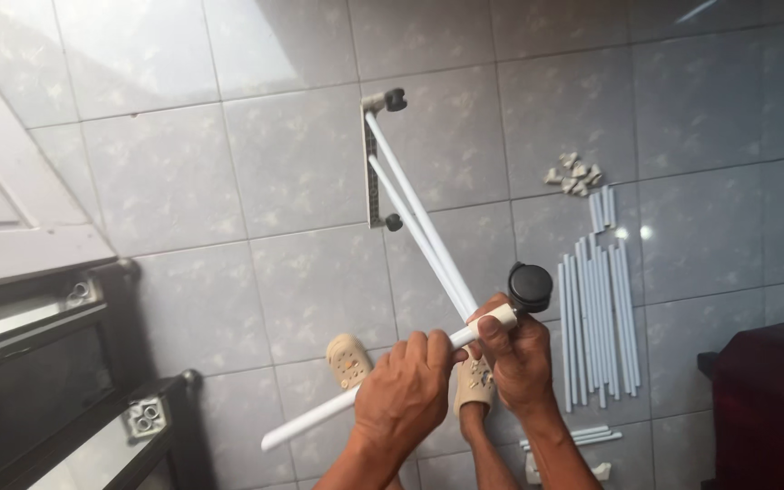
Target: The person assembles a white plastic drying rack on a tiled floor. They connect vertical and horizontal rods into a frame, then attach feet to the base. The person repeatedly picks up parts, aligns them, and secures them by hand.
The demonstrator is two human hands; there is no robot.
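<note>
Both hands meet low in centre frame. Left hand (406, 386), back to camera, fingers curled tight round a smooth white plastic tube (338, 408); tube runs from lower left, free end near the floor tiles, up-right into the right hand (519, 358). Right hand also fisted, thumb on top, gripping the tube's upper end where it meets a cream connector piece (501, 318); a black round caster wheel (530, 288) sits just above the knuckles, touching the joint area. Palms hidden, exact finger contact underneath hard to make out. Forearms come up from bottom edge, cut off by frame.

Far left: dark metal frame with glass panel (38, 363), glossy, partly cropped; small grey square fitting (145, 416) rests on it. Two more thin white tubes (415, 227) fan up-left from the right-hand joint to a flat perforated metal bar (372, 172), upright-ish, with small black wheels at both ends. Below the hands, two feet in beige perforated clog sandals (348, 360), one mostly hidden behind the hands.

Right: row of loose white tubes (596, 318) laying parallel on the glossy grey marbled floor tiles (229, 181), a little heap of grey-white plastic connectors (573, 172) above them, few short tubes at bottom edge. Dark maroon object (769, 408) at far right, cropped, unclear what.
</note>
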